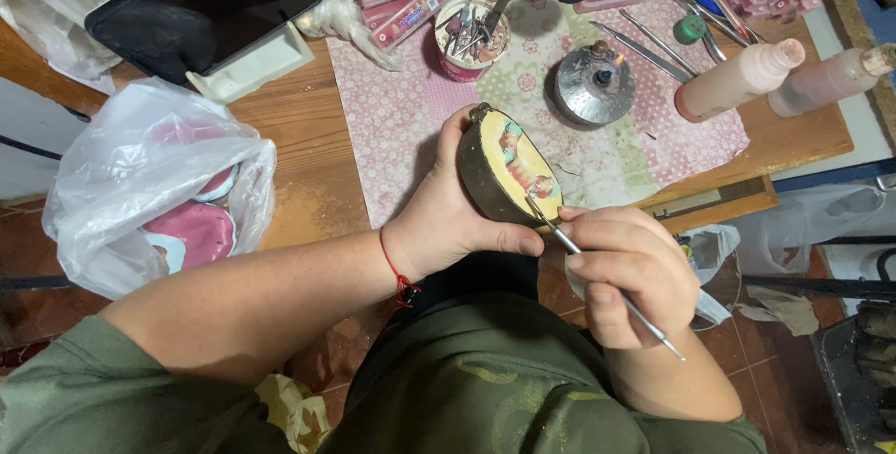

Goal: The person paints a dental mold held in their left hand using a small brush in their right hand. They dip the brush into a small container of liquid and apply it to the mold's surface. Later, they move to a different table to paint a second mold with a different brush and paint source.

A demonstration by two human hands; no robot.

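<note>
**Hand-held flask worked with a fine metal tool**

Grip: left hand (446,216) wrapped around a dark oval flask (509,169), fingers curled behind it and thumb pressed along its lower edge; right hand (627,272) closed in a pen-like pinch on a thin metal tool (597,272), tip touching the yellowish filling at the flask's lower right rim. The flask sits at the centre of the frame, lifted off the table (299,127), its open face tilted up toward the camera (probably so the surface stays in view while the tip works).

Pose: left forearm enters from the lower left, wrist straight, a red thread (399,277) around it. Right wrist bent inward; both hands meet close to the body, which likely steadies the fine tip.

Surroundings, largest first:
- white plastic bag (149,183) with pink pieces inside, left of centre
- floral cloth (401,109) over the table, upper centre
- dark tablet (210,1), upper left
- two pinkish bottles (747,76) lying on their sides, upper right
- small spirit burner (595,85), a small flame showing, above the flask
- cup of tools (471,39), upper centre
</note>
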